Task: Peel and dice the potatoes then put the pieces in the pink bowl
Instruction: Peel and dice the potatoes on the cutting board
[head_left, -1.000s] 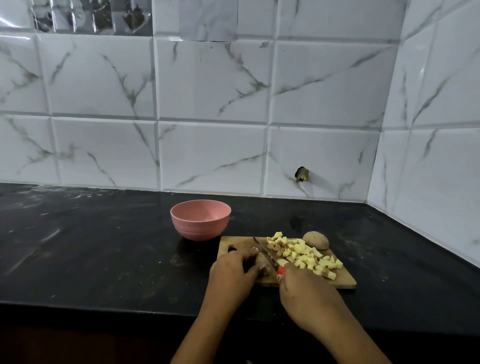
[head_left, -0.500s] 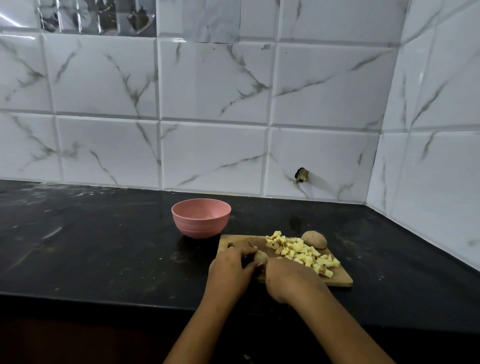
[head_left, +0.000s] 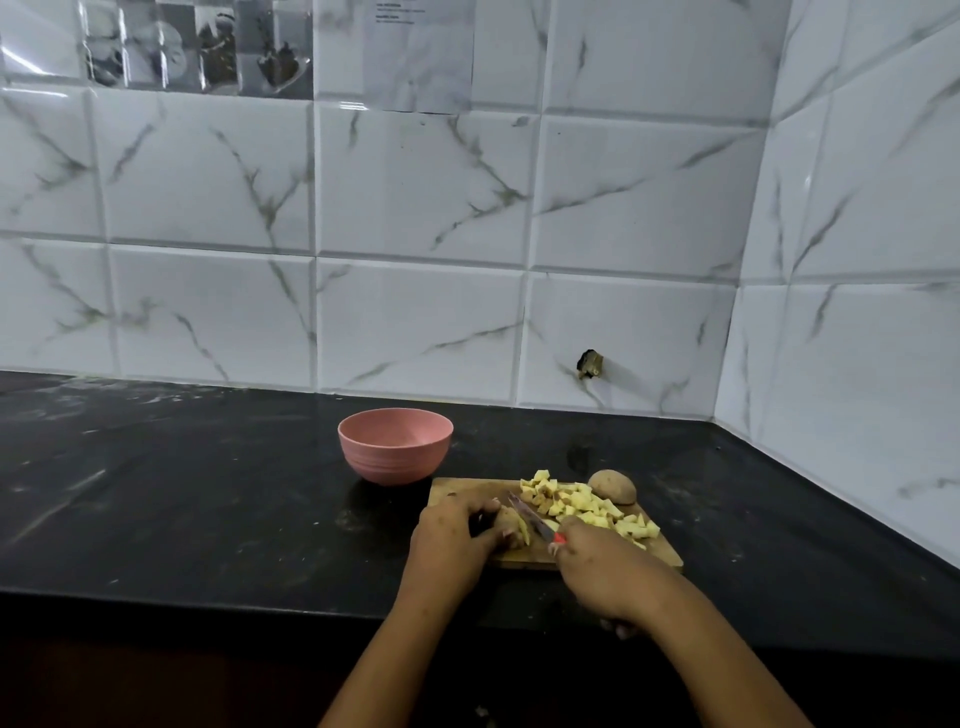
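Your left hand (head_left: 452, 540) holds the potato piece (head_left: 511, 526) on the board (head_left: 462, 491), low in the middle, and your right hand (head_left: 597, 566) grips the knife (head_left: 530, 519). Cut slowly, straight down, away from your left hand

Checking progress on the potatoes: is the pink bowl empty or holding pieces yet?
Empty, as far as shows: the pink bowl has a bare inside, and the diced pieces lie heaped on the cutting board.

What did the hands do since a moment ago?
The right hand pulled back rightward from the potato piece, so the knife it grips shows again, blade against the piece. The left hand still holds that piece. The pink bowl, whole potato, diced pile and cutting board stayed put.
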